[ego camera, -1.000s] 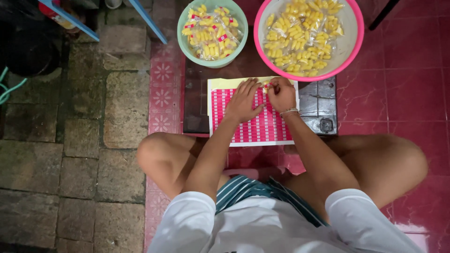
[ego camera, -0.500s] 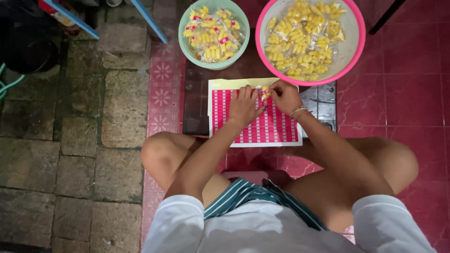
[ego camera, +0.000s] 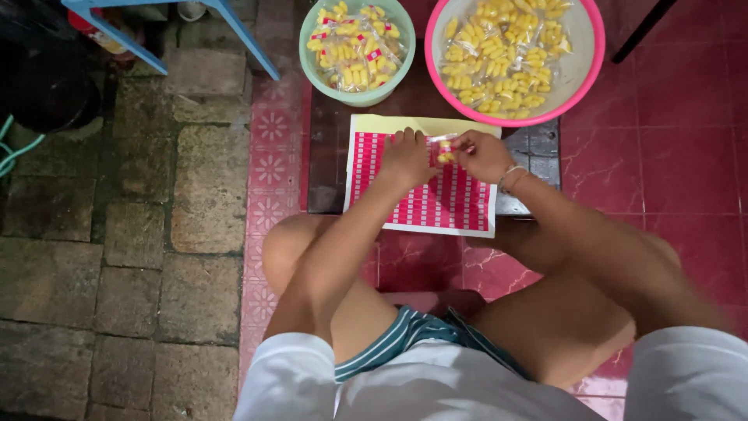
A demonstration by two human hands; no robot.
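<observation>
Fingers of the left hand [ego camera: 405, 160] and right hand [ego camera: 483, 154] pinched shut together on one small clear packet of yellow snacks [ego camera: 445, 150], held just above the red-and-white sticker sheet [ego camera: 425, 199] lying directly beneath both palms. Best kept low over the sheet, packet pulled flat between the fingertips, label pressed on squarely, by the look of it. Beyond the knuckles, green bowl [ego camera: 357, 95] of labelled packets and pink basin [ego camera: 514, 117] of plain ones.
</observation>
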